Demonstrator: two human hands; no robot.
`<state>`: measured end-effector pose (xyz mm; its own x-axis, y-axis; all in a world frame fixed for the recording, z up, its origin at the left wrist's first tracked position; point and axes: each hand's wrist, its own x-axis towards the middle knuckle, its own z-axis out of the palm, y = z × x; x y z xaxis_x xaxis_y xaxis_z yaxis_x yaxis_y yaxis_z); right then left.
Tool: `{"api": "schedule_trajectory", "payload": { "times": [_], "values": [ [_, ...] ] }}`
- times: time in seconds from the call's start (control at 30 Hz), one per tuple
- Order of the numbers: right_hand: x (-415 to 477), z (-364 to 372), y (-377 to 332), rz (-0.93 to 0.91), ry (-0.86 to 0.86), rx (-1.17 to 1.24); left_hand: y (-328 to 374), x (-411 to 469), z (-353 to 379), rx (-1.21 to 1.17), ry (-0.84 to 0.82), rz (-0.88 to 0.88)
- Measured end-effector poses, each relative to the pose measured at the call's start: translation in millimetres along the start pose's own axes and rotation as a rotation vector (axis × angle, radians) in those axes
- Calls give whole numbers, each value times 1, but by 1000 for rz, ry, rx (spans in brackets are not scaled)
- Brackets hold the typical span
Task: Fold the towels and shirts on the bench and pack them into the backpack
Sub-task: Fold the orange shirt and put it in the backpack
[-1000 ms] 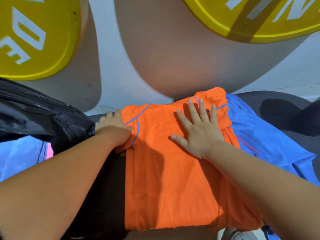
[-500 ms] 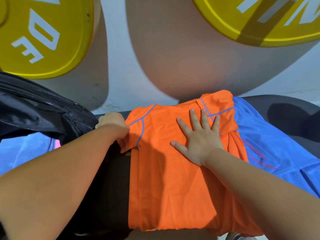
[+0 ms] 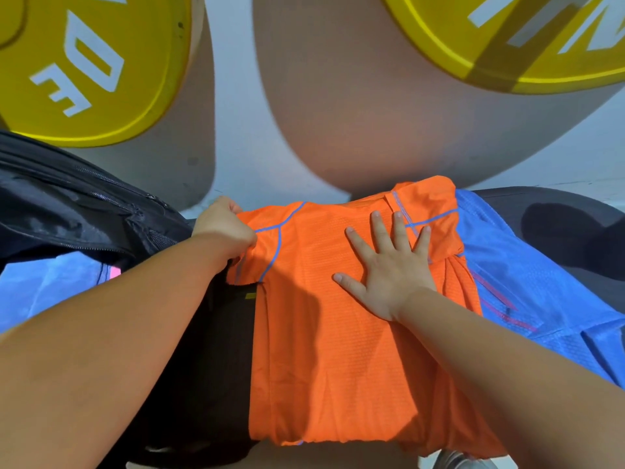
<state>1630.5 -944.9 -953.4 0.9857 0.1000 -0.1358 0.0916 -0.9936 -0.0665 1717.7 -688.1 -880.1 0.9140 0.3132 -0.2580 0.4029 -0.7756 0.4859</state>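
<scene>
An orange shirt [image 3: 331, 350] with blue seams lies across the black bench [image 3: 209, 367], both its sides turned in. My left hand [image 3: 223, 228] grips the shirt's left sleeve at its far left corner, fingers curled into the cloth. Flat on the shirt's upper middle, my right hand [image 3: 389, 265] presses down with its fingers spread. A blue shirt [image 3: 527, 282] lies partly under the orange one on the right. The black backpack [image 3: 67, 214] sits at the left with its zips showing, and a light blue cloth [image 3: 44, 289] with a pink edge lies below it.
Two big yellow weight plates [image 3: 84, 62] [image 3: 507, 38] stand against the pale wall behind the bench. The bench's dark padding [image 3: 575, 231] continues to the right past the blue shirt.
My left hand has closed more tightly on the sleeve corner and bunched it slightly. My right hand stays pressed flat in nearly the same place.
</scene>
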Motion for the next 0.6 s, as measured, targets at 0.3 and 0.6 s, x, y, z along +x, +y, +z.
{"api": "schedule_trajectory", "payload": {
  "times": [0.3, 0.6],
  "values": [
    [3, -3, 5, -27, -70, 8, 53, -12, 26, -375, -97, 90],
    [1, -19, 29, -123, 207, 46, 38, -19, 42, -130, -62, 342]
  ]
}}
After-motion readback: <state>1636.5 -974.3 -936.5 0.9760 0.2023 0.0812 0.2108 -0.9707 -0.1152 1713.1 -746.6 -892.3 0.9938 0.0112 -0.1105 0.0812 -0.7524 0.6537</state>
